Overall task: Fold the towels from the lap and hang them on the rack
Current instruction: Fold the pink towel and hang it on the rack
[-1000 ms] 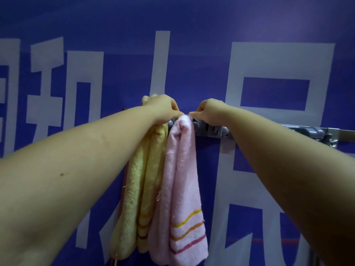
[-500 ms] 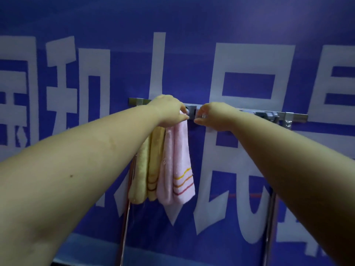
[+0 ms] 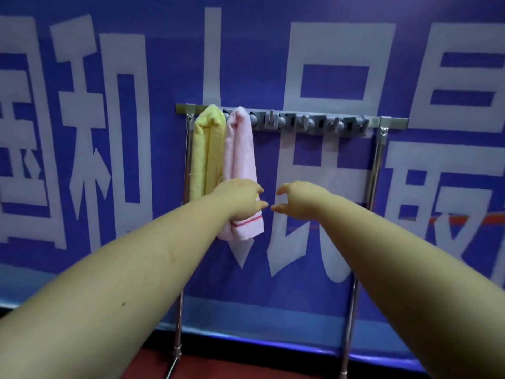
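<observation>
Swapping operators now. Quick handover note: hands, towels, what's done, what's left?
Left hand: empty, fingers loosely curled, in front of the lower part of the pink towel; contact can't be told.
Right hand: empty, fingers loosely curled, held in the air beside the left.
Yellow towel: folded, hanging at the left end of the rack.
Pink towel: folded, hanging just right of the yellow one, striped end down.
Done: two towels hung.
Left: the hooks to the right are bare. The lap is out of view, so check there for more towels to fold and hang.
</observation>
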`<state>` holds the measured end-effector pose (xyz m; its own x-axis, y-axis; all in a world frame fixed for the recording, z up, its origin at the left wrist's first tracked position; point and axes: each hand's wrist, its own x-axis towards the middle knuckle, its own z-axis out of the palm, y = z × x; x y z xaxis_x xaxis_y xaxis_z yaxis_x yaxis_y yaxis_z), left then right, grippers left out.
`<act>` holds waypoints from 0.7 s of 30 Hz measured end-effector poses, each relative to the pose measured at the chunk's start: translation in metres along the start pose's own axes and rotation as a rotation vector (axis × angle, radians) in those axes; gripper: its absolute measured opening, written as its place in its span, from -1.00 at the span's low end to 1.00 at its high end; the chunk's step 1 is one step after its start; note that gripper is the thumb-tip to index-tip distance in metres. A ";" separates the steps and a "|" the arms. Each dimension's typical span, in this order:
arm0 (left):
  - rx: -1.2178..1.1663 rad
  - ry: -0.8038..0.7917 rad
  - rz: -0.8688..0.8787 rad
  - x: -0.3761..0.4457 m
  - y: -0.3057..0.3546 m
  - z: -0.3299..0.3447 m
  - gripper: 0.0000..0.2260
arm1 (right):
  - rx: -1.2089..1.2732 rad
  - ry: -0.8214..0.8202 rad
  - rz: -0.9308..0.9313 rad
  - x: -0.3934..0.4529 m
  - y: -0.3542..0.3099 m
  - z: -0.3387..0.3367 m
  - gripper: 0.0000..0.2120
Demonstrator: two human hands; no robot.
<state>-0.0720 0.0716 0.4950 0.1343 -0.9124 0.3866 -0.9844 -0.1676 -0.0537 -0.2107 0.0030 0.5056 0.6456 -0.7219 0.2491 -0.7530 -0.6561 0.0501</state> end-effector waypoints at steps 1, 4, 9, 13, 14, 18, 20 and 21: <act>-0.024 -0.021 -0.011 -0.005 0.002 0.012 -0.55 | 0.010 -0.010 0.005 -0.004 0.000 0.013 -0.45; -0.065 -0.090 -0.020 -0.019 0.006 0.053 -0.55 | 0.028 -0.072 0.012 -0.013 0.002 0.056 -0.46; -0.120 -0.229 -0.019 -0.042 0.014 0.134 -0.54 | 0.063 -0.230 0.002 -0.024 0.010 0.141 -0.44; -0.124 -0.325 -0.004 -0.057 0.016 0.205 -0.53 | 0.072 -0.330 0.012 -0.032 0.021 0.211 -0.42; -0.120 -0.349 -0.003 -0.061 0.016 0.223 -0.53 | 0.079 -0.354 0.015 -0.034 0.024 0.228 -0.43; -0.126 -0.426 -0.009 -0.077 0.014 0.285 -0.52 | 0.141 -0.447 0.027 -0.040 0.031 0.294 -0.44; -0.144 -0.453 -0.020 -0.084 0.014 0.312 -0.53 | 0.175 -0.484 0.028 -0.041 0.032 0.324 -0.44; -0.161 -0.467 -0.028 -0.088 0.014 0.325 -0.53 | 0.189 -0.500 0.028 -0.042 0.032 0.338 -0.46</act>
<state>-0.0602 0.0285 0.1607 0.1613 -0.9844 -0.0698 -0.9798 -0.1682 0.1081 -0.2188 -0.0616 0.1697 0.6420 -0.7263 -0.2456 -0.7647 -0.6298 -0.1367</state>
